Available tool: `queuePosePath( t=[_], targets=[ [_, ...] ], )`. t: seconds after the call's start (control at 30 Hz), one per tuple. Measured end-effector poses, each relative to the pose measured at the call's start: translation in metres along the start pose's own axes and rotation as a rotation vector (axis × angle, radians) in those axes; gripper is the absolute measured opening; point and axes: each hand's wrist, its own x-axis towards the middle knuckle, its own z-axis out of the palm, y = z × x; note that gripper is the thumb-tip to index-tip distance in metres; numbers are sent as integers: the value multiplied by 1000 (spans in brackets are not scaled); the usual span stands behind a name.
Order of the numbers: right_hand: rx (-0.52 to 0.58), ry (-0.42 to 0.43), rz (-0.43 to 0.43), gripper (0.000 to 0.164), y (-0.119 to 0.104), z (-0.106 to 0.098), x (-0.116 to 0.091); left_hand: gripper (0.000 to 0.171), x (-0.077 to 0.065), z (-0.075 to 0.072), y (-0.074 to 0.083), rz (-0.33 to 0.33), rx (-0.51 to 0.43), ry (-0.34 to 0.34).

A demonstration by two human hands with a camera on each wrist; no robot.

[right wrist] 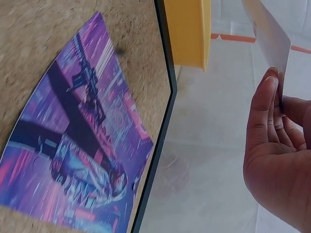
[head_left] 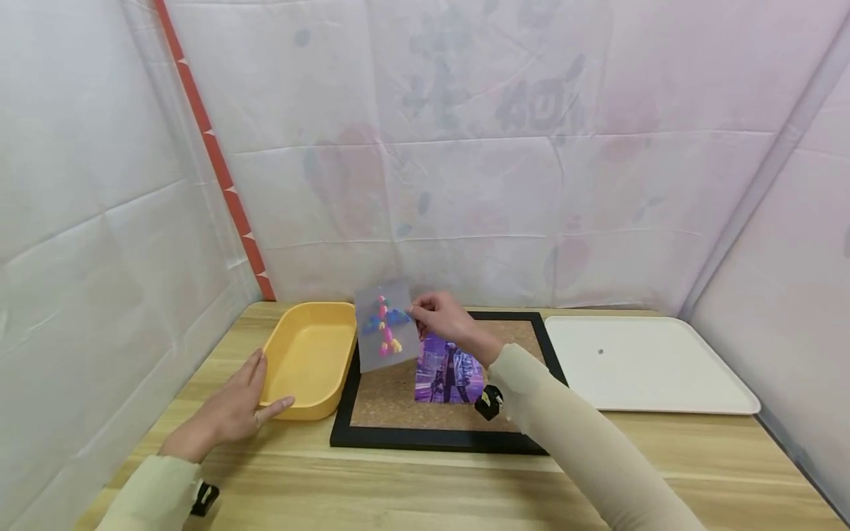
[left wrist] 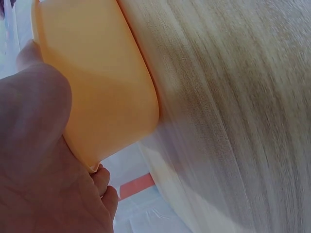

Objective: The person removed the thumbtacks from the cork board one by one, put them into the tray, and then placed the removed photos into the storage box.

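My right hand (head_left: 443,317) pinches the right edge of a grey picture card (head_left: 372,346) between thumb and fingers, raised over the left part of a black-framed cork board (head_left: 385,405). The card shows pink, blue and yellow shapes; the right wrist view catches it nearly edge-on. On the cork lies a purple picture (right wrist: 92,141) of a figure with a rifle, partly hidden by my right arm in the head view. My left hand (head_left: 232,402) holds the near-left corner of a yellow plastic tub (left wrist: 102,77), thumb along its front and fingers along its left side.
Right of the board lies a white tray (head_left: 651,369) with a small dark object (head_left: 600,352) on it. All stand on a wood-grain table (head_left: 372,487). White sheeting (head_left: 465,192) encloses the back and sides, with a red strip (head_left: 215,155) at the left.
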Motion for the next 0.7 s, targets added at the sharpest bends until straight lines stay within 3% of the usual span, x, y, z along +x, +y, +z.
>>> queuePosePath(
  t=[0.37, 0.7],
  targets=[
    [2, -9, -5, 26, -7, 20, 14, 104, 3, -2, 3, 4, -4, -18],
    [64, 4, 37, 26, -14, 60, 30, 106, 1, -5, 2, -8, -18, -49]
  ],
)
